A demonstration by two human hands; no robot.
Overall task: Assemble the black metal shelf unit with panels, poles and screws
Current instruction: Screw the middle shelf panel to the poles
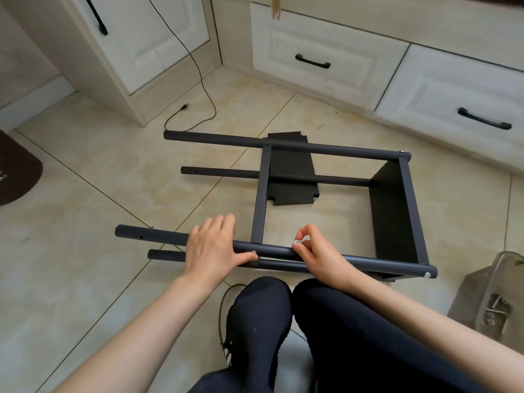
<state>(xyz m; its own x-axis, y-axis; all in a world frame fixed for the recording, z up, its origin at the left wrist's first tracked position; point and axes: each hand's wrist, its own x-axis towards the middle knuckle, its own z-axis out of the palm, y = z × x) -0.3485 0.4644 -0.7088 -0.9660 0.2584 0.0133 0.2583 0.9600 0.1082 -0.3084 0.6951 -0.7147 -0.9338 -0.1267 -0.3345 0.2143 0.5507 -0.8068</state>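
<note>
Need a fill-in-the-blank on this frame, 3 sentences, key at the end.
1. The right hand pinches a small silver ____ over the nearest black metal pole.
2. The left hand rests on that same ____.
3. A loose flat black metal panel lies on the tiled ____ under the frame.

Missing: screw; pole; floor

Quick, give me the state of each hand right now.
Left hand: open, fingers straight, resting on the near pole.
Right hand: fingertips pinch a small silver screw just above that pole.
</note>
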